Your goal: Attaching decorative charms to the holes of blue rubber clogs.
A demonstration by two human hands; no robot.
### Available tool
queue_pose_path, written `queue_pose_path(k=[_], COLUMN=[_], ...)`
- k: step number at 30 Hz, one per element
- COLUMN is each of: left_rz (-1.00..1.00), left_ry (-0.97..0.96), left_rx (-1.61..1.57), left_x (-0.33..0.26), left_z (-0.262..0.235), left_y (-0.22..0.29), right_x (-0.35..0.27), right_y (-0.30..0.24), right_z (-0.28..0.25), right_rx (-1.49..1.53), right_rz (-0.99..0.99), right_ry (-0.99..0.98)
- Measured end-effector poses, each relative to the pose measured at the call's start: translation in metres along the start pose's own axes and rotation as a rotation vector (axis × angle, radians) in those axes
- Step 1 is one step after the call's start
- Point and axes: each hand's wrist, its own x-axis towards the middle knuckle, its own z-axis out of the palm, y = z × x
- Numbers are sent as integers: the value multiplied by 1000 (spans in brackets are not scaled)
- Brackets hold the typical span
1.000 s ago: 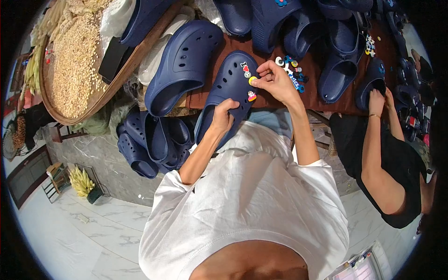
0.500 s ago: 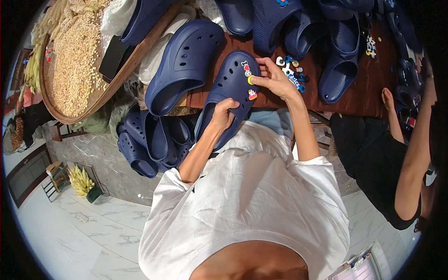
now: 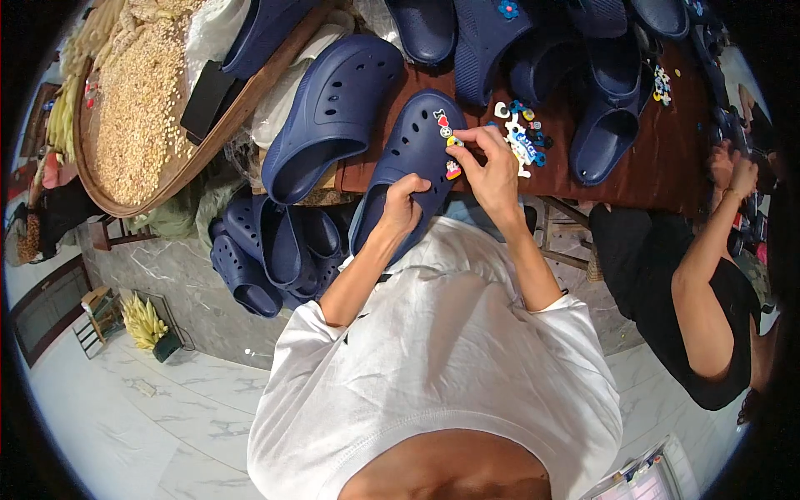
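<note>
The navy clog (image 3: 417, 158) is clamped by the left hand (image 3: 402, 208); a charm (image 3: 455, 142) is pinched in the right hand's (image 3: 493, 171) fingers and is best pressed squarely into a hole.

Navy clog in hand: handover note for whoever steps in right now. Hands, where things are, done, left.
Left hand: gripping the navy clog at its heel end, over the table edge.
Right hand: fingertips pressing a small charm at the clog's upper.
Done: several coloured charms sit on the clog's top.
Left: loose charms lie in a pile on the brown table right of the clog; other clogs nearby look mostly bare.
</note>
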Motion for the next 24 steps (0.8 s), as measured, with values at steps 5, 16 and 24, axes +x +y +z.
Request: queue_pose_path(k=[5, 16, 24], left_rz=[13, -4, 9], left_ry=[-65, -266, -45], left_rx=[-23, -127, -14], left_x=[-3, 10, -15], left_z=[1, -22, 24], left_y=[4, -8, 6], right_x=[-1, -6, -1], right_y=[1, 16, 41], right_z=[4, 21, 7], right_rx=[-165, -91, 359], right_rz=[-259, -205, 156], right_ry=[94, 186, -102])
